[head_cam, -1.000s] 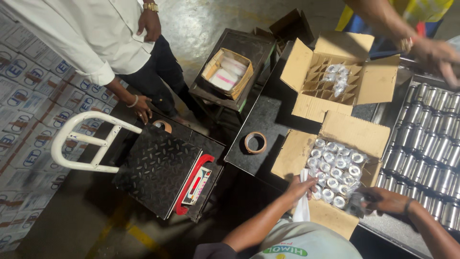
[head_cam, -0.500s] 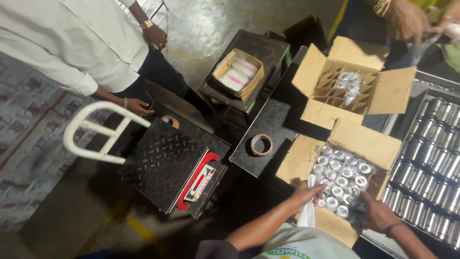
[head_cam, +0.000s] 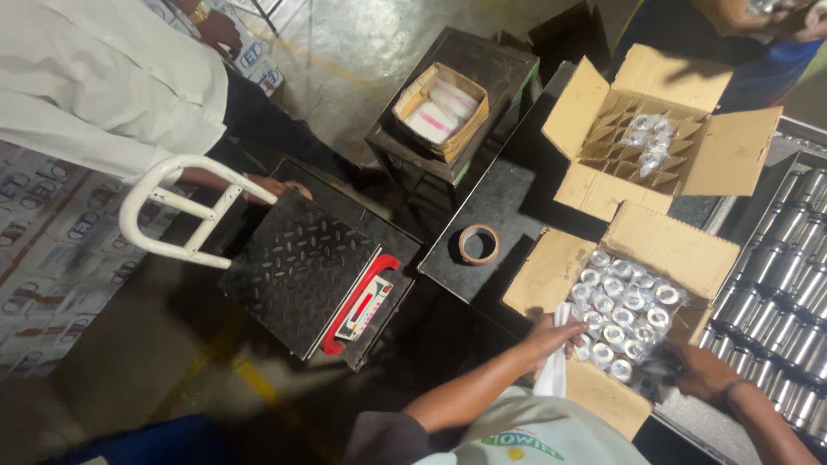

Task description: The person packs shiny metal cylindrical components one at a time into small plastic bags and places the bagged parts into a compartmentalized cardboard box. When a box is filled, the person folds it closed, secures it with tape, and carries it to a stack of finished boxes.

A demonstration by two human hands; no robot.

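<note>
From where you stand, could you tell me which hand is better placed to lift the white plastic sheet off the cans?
The left hand: its grip already touches the white plastic sheet at the box's near edge.

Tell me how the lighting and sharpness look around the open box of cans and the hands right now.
Head view: the cans in the near box glare bright under wrap; the left hand is lit and fairly sharp; the right hand is darker and slightly blurred; the floor at top shines; the lower left is deep shadow.
</note>
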